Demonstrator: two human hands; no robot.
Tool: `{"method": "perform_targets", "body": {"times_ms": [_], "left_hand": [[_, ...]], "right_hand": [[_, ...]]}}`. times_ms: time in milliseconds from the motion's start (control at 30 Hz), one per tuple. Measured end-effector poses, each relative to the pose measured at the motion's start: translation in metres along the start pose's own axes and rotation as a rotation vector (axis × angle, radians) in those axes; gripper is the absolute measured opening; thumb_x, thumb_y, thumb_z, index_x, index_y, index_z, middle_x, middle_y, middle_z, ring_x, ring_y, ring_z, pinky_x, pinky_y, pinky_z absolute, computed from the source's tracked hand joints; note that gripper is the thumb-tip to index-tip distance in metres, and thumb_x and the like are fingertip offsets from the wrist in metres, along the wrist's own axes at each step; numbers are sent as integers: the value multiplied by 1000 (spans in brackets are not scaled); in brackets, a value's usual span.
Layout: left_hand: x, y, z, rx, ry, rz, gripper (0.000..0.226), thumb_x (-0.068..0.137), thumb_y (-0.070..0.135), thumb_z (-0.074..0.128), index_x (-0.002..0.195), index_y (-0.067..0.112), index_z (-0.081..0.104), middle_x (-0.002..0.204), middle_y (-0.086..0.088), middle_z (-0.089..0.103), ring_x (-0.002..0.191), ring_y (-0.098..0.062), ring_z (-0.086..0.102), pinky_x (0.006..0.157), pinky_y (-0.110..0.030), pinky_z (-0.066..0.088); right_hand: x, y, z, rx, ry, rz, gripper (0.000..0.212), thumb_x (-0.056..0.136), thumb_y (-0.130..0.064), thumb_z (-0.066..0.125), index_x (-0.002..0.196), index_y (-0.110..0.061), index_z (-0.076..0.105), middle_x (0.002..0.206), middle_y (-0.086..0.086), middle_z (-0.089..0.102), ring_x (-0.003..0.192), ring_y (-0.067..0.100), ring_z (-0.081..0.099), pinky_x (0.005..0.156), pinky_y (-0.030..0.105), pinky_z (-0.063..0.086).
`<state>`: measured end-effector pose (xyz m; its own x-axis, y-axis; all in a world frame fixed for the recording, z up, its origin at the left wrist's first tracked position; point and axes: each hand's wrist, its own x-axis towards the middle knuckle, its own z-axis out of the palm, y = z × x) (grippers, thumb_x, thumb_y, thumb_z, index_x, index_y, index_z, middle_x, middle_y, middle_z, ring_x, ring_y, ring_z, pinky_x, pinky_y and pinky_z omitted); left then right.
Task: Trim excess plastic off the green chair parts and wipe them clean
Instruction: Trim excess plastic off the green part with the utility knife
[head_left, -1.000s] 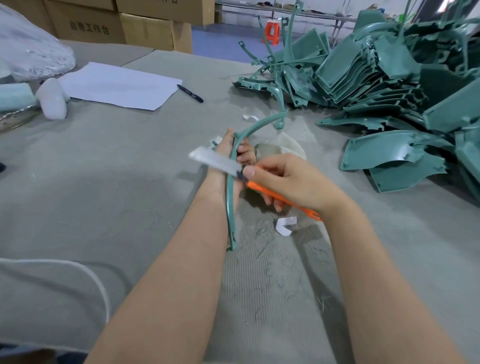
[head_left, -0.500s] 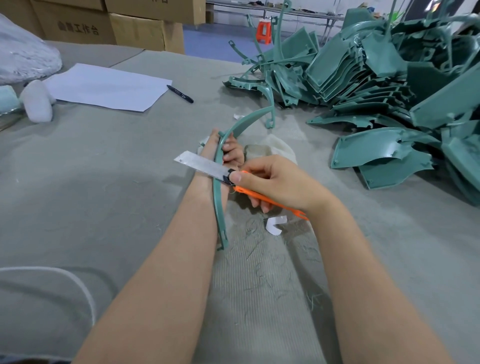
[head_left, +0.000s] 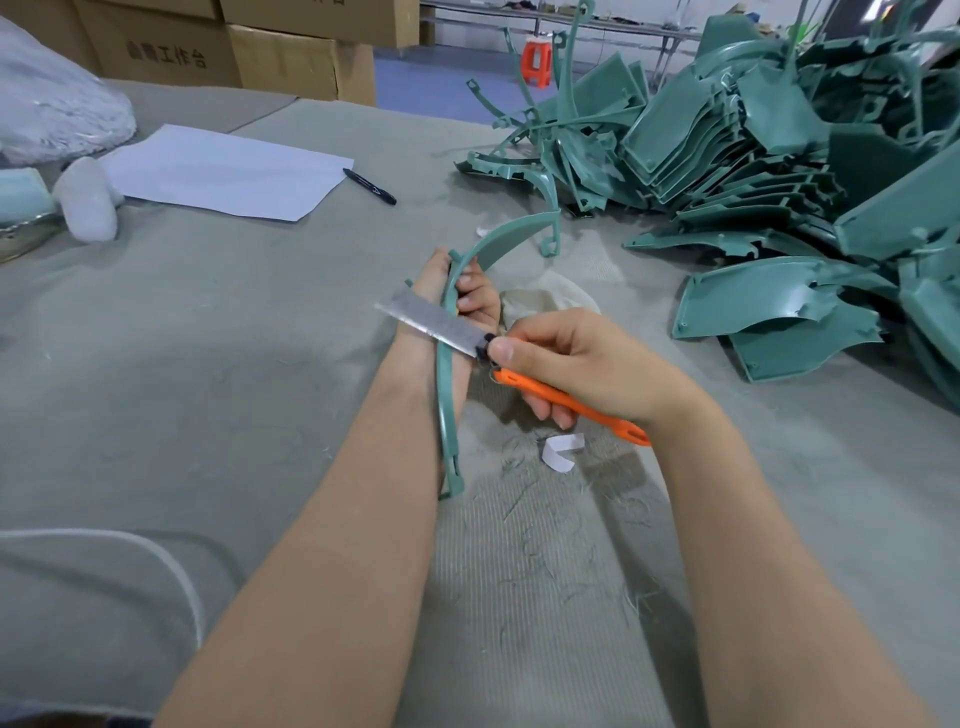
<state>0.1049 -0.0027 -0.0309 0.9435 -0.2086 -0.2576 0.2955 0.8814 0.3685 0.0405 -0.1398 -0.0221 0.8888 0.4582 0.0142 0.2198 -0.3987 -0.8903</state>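
1. Curved green chair part (head_left: 448, 395): I see it standing nearly upright over the table (head_left: 208, 364); I cannot tell whether its lower end touches.
2. Left hand (head_left: 480, 304): fingers curled round the part's upper bend.
3. Right hand (head_left: 582, 364): fingers gripping the orange knife (head_left: 615, 425), blade laid across the part.
4. Pile of green parts (head_left: 779, 171): far right.

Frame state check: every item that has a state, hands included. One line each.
curved green part: gripped by left hand, utility knife laid across it.
utility knife: blade extended, held by right hand.
left hand: fingers curled round the part.
right hand: fingers curled round the utility knife.
pile of green parts: heaped on the table, untouched.
cloth: crumpled on the table, not in hand.
pen: lying flat beside the paper.
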Motion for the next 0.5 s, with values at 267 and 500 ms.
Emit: {"method": "perform_targets", "body": {"times_ms": [267,500], "left_hand": [[-8,1,4,-207,-79,6,40,106,21,30,70,8,41,37,0,40,23,-3,36,27,-18,32],[-9,0,2,-149,-67,-31,40,105,23,34,70,7,44,40,0,39,25,-5,36,25,-14,25]], "right_hand": [[-12,-2,7,-68,-234,36,31,90,-40,63,71,-16,65,55,6,61,46,18,53,48,28,45],[-16,-6,0,19,-93,5,41,78,-47,61,79,-7,64,56,6,60,47,25,51,52,40,41]]}}
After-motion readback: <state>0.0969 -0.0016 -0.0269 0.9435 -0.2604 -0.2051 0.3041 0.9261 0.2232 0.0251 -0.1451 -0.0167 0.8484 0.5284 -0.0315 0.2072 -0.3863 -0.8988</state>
